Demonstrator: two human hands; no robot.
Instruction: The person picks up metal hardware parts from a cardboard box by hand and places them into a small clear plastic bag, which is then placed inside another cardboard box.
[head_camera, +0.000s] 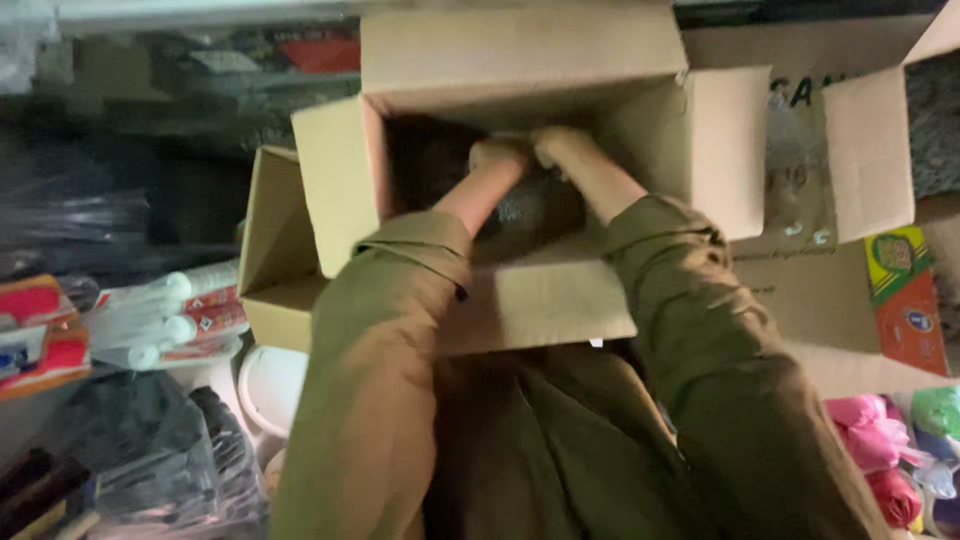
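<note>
Both my arms, in olive-green sleeves, reach down into an open cardboard box (520, 300) in front of me. My left hand (497, 156) and my right hand (563, 143) are close together deep inside it, fingers curled against something dark and shiny at the bottom (535, 210). What that thing is stays unclear in the blur and shadow. The box flaps stand open on all sides.
A second open cardboard box (265, 250) sits at the left, another large one (870, 130) at the right. White tubes in plastic (170, 315) lie at the left, black bagged items (150, 440) below them, pink and green cloths (880, 440) at lower right.
</note>
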